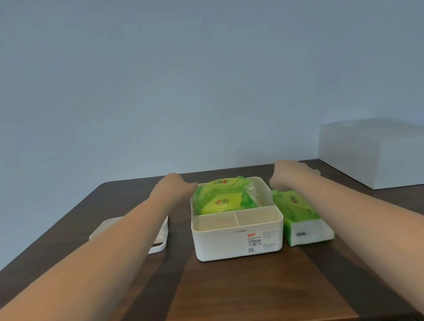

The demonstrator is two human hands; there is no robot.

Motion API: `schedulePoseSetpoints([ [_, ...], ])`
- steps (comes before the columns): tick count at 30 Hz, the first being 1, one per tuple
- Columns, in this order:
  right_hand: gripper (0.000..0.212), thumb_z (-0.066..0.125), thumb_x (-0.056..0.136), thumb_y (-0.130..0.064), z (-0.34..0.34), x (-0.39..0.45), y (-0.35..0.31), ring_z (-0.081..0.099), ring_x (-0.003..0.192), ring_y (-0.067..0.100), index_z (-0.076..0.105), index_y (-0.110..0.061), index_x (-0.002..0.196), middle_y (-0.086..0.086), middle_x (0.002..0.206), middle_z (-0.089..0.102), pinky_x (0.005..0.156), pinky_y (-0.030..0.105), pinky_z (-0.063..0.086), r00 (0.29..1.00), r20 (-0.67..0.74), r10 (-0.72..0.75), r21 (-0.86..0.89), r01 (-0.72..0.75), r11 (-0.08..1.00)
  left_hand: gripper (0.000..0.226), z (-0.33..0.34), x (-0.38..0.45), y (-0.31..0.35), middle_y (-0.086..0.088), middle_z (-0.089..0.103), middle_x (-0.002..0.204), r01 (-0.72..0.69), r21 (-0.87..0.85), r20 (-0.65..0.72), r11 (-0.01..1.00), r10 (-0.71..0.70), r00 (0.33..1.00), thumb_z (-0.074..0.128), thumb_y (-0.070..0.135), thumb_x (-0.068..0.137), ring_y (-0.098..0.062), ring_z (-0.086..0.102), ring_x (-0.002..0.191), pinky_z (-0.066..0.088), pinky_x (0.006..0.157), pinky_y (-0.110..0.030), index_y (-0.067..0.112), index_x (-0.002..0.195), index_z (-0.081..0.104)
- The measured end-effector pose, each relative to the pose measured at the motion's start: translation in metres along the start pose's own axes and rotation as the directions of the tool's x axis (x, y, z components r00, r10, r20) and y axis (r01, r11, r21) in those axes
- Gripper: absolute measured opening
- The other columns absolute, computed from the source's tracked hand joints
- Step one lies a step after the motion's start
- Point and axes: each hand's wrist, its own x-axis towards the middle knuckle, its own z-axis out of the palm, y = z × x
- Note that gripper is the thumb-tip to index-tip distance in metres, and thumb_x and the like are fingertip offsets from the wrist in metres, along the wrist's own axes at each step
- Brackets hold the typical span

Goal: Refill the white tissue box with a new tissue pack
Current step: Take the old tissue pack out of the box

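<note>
- Left hand (173, 187) at the far left corner of the white tissue box (238, 238), touching its rim; fingers hidden, grip cannot be told.
- Right hand (289, 176) just beyond the far right corner of the box, above the far end of a green tissue pack (299, 216); fingers curled downward, whether it grips cannot be told.
- Box open-topped, mid-table (244, 291). Rear compartment holds crumpled green packs (223, 196); two front compartments bare.
- Green tissue pack lies just right of the box.
- White lid (159, 239) lies left, partly behind the left forearm.
- Large white block (386, 154) at far right.
</note>
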Motion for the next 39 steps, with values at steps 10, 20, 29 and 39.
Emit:
schedulePoseSetpoints([
  [10, 0.07, 0.054, 0.088, -0.038, 0.023, 0.008, 0.014, 0.051, 0.125, 0.031, 0.03, -0.011, 0.147, 0.01, 0.146, 0.045, 0.098, 0.039, 0.047, 0.974, 0.224, -0.021, -0.144, 0.055, 0.988, 0.024, 0.01, -0.007, 0.019, 0.001, 0.044, 0.06, 0.004, 0.237, 0.052, 0.971, -0.017, 0.998, 0.051, 0.025, 0.082, -0.018, 0.043, 0.055, 0.032, 0.052, -0.023, 0.013, 0.062, 0.047],
  [20, 0.082, 0.057, 0.09, -0.041, 0.025, 0.017, 0.021, 0.044, 0.134, 0.032, 0.015, -0.008, 0.152, 0.012, 0.155, 0.033, 0.1, 0.038, 0.042, 0.959, 0.282, -0.007, -0.13, 0.046, 0.99, 0.037, 0.009, -0.008, 0.019, 0.01, 0.057, 0.089, -0.25, 0.163, -0.008, 0.954, 0.255, 0.967, 0.066, 0.055, 0.078, -0.016, 0.058, 0.093, 0.048, 0.078, -0.03, 0.025, 0.101, 0.068],
  [29, 0.105, 0.062, 0.062, -0.051, 0.044, 0.025, 0.025, 0.047, 0.127, 0.038, 0.009, -0.032, 0.151, 0.011, 0.146, 0.043, 0.1, 0.05, 0.045, 0.965, 0.259, 0.036, -0.114, -0.006, 0.993, 0.017, 0.019, -0.013, 0.02, 0.003, 0.071, 0.102, -0.244, 0.257, 0.024, 0.935, 0.246, 0.969, 0.062, 0.027, 0.082, -0.017, 0.059, 0.088, 0.052, 0.074, -0.03, 0.022, 0.094, 0.074],
  [39, 0.097, 0.064, 0.053, -0.039, 0.035, 0.032, 0.03, 0.047, 0.122, 0.039, 0.023, -0.035, 0.141, 0.014, 0.134, 0.049, 0.093, 0.052, 0.046, 0.989, 0.127, 0.08, -0.037, -0.076, 0.996, 0.022, -0.011, -0.014, 0.031, 0.003, 0.067, 0.114, -0.268, 0.011, -0.363, 0.963, 0.253, 0.897, 0.057, 0.031, 0.091, -0.022, 0.06, 0.107, 0.044, 0.078, -0.029, 0.018, 0.097, 0.073],
])
